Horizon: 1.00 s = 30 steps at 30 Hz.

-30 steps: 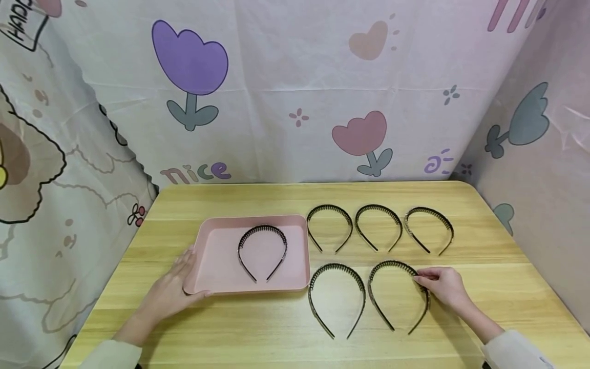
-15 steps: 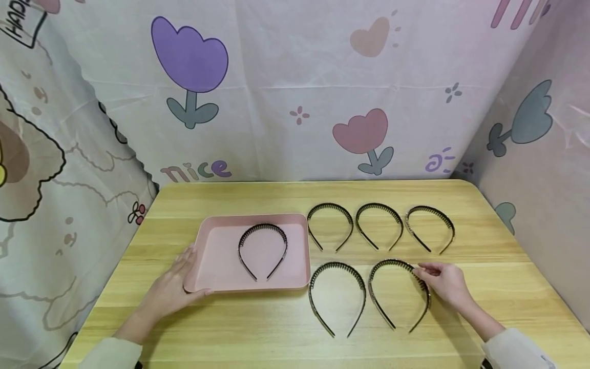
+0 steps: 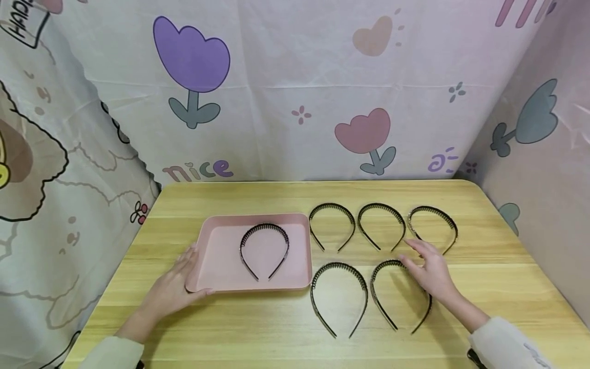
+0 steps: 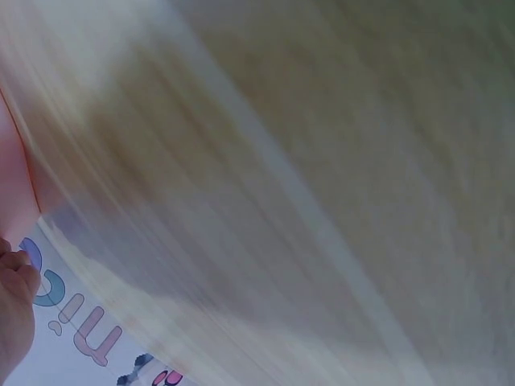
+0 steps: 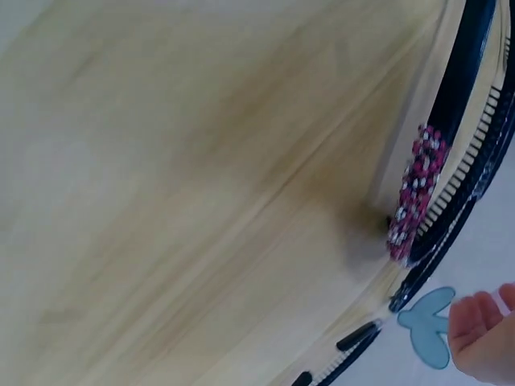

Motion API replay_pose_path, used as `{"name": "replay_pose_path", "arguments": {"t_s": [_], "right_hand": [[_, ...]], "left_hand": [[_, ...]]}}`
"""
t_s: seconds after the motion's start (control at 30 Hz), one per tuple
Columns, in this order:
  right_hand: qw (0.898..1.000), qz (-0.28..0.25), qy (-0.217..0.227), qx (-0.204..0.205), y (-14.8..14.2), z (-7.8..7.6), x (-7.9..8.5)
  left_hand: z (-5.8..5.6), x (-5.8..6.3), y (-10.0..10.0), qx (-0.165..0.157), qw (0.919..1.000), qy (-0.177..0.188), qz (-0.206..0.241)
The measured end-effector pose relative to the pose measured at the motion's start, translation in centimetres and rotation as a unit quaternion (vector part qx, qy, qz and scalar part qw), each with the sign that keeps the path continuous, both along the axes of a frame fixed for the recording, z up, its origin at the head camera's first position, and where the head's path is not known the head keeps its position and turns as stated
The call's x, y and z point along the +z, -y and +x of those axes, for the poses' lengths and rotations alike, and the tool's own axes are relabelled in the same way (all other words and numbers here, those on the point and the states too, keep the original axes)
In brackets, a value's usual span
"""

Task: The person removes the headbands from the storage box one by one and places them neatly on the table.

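Observation:
A pink tray (image 3: pixel 216 261) lies on the table's left half, one black toothed headband (image 3: pixel 265 226) inside it. My left hand (image 3: pixel 168 287) rests against its left side, fingers fairly straight, thumb along the front rim. My right hand (image 3: pixel 430 271) is over the front right headband (image 3: pixel 375 294), covering part of its right arm, with fingers loosely extended and nothing held. Its fingertips point at the back row, near the middle headband (image 3: pixel 380 206) and the right one (image 3: pixel 433 209). In the right wrist view, a headband (image 5: pixel 418 189) shows pink and white beads.
Another headband (image 3: pixel 338 265) lies in front, just right of the tray's corner. At the back left of that row, a headband (image 3: pixel 331 206) sits close to the tray's right edge. A patterned curtain (image 3: pixel 276 61) hangs behind the wooden table (image 3: pixel 239 333).
My right hand has let go of the front right headband and moved left and away from me, fingers spreading. The left hand stays at the tray.

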State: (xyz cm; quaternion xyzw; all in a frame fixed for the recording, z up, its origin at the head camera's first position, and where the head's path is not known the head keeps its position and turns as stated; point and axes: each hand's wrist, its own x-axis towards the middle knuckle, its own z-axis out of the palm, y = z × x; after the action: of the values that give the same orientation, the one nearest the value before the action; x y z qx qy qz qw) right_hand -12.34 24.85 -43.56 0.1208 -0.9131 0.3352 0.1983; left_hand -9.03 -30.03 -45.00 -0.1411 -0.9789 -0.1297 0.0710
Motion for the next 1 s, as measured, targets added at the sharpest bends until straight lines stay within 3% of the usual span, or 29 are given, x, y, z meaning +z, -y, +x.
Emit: {"name": "replay_pose_path", "arguments": {"t_s": [0.1, 0.53, 1.0], "right_hand": [[1.0, -0.002, 0.002, 0.023, 0.5, -0.1, -0.2], [0.992, 0.096, 0.009, 0.076, 3.0, -1.1, 0.0], [0.971, 0.19, 0.047, 0.139, 8.0, -2.6, 1.0]], "left_hand": [[0.1, 0.0, -0.1, 0.001, 1.0, -0.003, -0.001], [0.3, 0.1, -0.1, 0.001, 1.0, 0.002, -0.002], [0.0, 0.3, -0.1, 0.005, 0.9999, 0.011, 0.0]]}}
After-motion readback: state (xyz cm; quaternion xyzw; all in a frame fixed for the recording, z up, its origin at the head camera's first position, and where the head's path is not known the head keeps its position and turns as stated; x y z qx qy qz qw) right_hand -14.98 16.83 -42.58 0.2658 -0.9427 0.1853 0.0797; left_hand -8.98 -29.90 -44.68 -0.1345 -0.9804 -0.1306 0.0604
